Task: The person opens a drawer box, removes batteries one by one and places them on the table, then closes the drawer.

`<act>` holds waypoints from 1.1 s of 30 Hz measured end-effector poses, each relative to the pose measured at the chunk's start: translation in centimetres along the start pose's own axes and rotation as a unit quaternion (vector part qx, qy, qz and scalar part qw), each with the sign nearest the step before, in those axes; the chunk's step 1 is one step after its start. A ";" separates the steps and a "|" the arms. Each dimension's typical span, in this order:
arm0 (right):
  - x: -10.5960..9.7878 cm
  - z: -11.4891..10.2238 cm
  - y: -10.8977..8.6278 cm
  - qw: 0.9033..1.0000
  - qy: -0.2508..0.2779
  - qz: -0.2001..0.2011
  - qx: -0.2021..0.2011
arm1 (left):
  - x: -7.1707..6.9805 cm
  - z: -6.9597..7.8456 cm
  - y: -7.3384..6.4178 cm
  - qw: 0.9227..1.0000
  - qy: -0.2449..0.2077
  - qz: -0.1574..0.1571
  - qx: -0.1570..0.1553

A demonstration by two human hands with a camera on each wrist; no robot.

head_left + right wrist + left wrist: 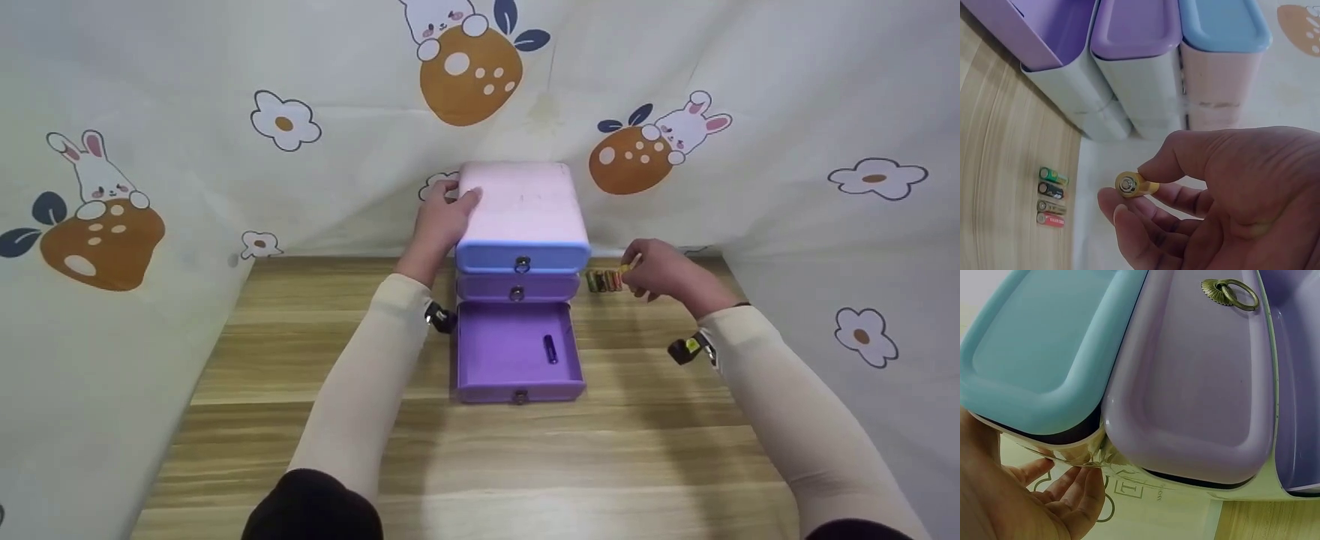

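Observation:
In the head view a small drawer cabinet (pixel 523 202) with a pink top stands against the back cloth. My left hand (pixel 444 221) rests at its left upper edge, thumb on the top; in the left wrist view the fingers (pixel 1081 498) lie loosely bent by its side. The bottom purple drawer (pixel 499 352) is pulled out, with one dark battery (pixel 551 349) inside. Right of the cabinet, my right hand (pixel 660 270) pinches a yellow battery (pixel 1130 184) between thumb and fingers, above the table. Several batteries (pixel 1051 190) lie in a row on the wood, close to that hand.
The blue top drawer (pixel 523 257) and purple middle drawer (pixel 517 287) are closed, each with a ring pull. Below them spreads a wood-grain tabletop (pixel 555 465). Pale printed cloth (pixel 352 187) hangs behind and at both sides.

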State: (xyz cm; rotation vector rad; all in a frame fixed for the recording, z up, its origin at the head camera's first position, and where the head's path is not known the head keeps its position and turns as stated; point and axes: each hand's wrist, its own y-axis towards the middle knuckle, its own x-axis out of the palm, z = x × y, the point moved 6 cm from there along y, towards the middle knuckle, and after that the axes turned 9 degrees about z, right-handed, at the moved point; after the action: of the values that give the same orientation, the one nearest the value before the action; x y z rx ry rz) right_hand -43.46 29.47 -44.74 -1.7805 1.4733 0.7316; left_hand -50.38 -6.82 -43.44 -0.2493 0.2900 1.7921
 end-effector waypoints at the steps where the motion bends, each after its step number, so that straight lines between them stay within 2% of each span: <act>1: 0.0 0.1 0.2 1.000 -0.005 0.003 0.001 | 0.0 0.0 0.0 1.000 -0.001 -0.001 -0.001; 9: -0.4 0.8 1.1 0.999 -0.035 0.023 0.007 | -0.1 0.0 0.0 1.000 -0.009 -0.011 -0.010; 24: -0.7 2.5 3.0 0.998 -0.025 0.051 -0.001 | -0.1 0.0 -0.1 1.000 -0.007 -0.009 -0.007; 33: -0.7 3.1 4.0 0.998 -0.020 0.056 0.013 | 0.0 -0.1 -0.1 1.000 0.001 -0.007 -0.013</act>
State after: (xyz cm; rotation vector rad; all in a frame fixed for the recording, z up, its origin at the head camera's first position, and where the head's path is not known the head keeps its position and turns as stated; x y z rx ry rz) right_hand -47.45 31.95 -46.60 -1.6659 1.5585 0.7952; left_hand -50.31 -6.81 -43.60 -0.2710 0.2672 1.7820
